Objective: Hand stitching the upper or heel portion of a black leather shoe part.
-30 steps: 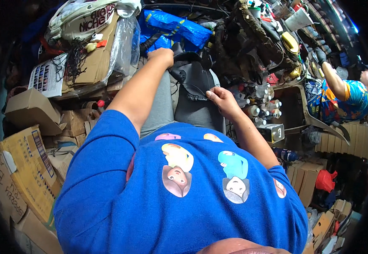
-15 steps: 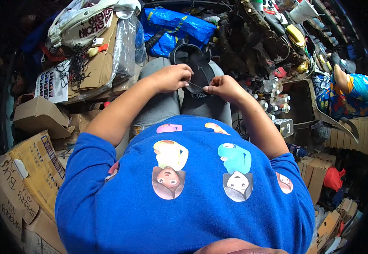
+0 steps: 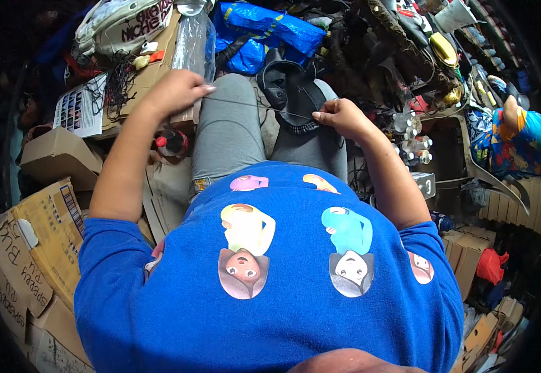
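Note:
A black shoe (image 3: 295, 102) lies across my right thigh, its rounded end toward me and a row of stitches along that end. Drawn out to the left of it, a dark thread (image 3: 239, 104) crosses above both thighs. My left hand (image 3: 186, 92), a little blurred, is closed on the thread beyond my left knee. At the shoe's near right side my right hand (image 3: 340, 118) pinches the thread between thumb and forefinger. Whether a needle is in either hand cannot be made out.
Beside my left leg stands a bottle with a red cap (image 3: 172, 143). Cardboard boxes (image 3: 62, 155) crowd the left, with tangled black cords (image 3: 121, 87) behind. A blue bag (image 3: 270, 31) lies ahead. Several small bottles (image 3: 415, 146) and a curved metal bar (image 3: 469, 149) are at right.
My left hand has swung out left from the shoe, drawing the thread long. My right hand has shifted slightly right and up. More of the shoe's inside now shows.

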Motion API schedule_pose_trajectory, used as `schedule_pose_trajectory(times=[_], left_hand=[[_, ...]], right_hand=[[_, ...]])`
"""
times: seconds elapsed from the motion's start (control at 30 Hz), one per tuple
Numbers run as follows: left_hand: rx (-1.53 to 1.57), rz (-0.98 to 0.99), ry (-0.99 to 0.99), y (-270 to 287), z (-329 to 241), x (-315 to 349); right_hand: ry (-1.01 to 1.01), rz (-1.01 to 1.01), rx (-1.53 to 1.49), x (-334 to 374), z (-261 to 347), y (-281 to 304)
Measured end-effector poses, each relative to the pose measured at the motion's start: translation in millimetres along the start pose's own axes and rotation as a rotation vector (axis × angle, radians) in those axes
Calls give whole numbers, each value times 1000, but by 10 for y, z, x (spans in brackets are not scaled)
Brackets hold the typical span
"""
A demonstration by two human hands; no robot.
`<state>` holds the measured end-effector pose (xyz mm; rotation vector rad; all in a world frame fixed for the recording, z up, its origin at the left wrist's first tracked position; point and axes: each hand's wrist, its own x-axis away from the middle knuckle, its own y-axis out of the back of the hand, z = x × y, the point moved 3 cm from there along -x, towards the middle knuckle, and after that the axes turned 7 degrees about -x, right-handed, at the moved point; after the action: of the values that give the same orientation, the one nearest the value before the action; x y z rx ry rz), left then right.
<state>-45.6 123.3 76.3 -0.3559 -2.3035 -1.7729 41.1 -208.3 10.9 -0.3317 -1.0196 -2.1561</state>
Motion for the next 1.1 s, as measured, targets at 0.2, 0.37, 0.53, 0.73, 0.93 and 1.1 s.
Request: schedule_pose_trajectory(times=[0.2,0.37,0.53,0.73,0.93,1.1], left_hand=[[69,-486,-366,-413,-583,46],[8,-413,-505,-978,-1248,-7],[28,-476,-575,-1035,-1266,-38],[32,-464,-583,-1012,-1255,-38],[506,-321,-532,-803,-1029,-300],[477,-250,-580,-672,-1169,-681]], right_hand=[[112,-117,161,130,343,-104],[278,-228,377,402,709,-10],[339,18,181,326,447,-86],[373,-5,-9,549,259,9],[207,-80,-253,721,41,223],[358,-448,-183,621,177,637]])
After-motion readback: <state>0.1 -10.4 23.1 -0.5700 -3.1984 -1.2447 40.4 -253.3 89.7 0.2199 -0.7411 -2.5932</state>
